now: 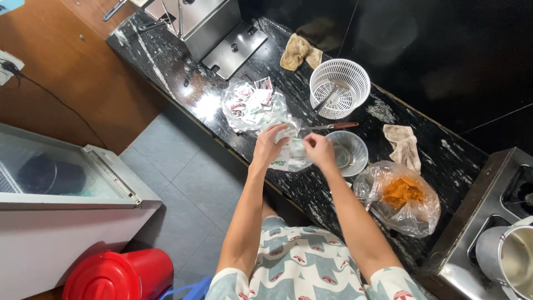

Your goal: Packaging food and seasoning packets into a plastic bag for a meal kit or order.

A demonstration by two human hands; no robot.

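Observation:
My left hand (268, 145) and my right hand (318, 150) both grip a clear plastic bag (291, 154) with green print, held just above the front edge of the black stone counter (311, 191). The bag is stretched between the two hands; what is inside it is hidden. Right behind my left hand lies a larger clear bag of small printed sachets (252, 105). A clear glass bowl (348, 153) stands just right of my right hand.
A knife with a brown handle (333, 126) lies behind the bowl. A white plastic basket (339, 88) stands further back. A bag of orange chips (401, 195), two cloths (403, 145), a steel machine (208, 25), a stove with a pot (508, 253), a chest freezer (61, 178) and a red bucket (119, 275) surround me.

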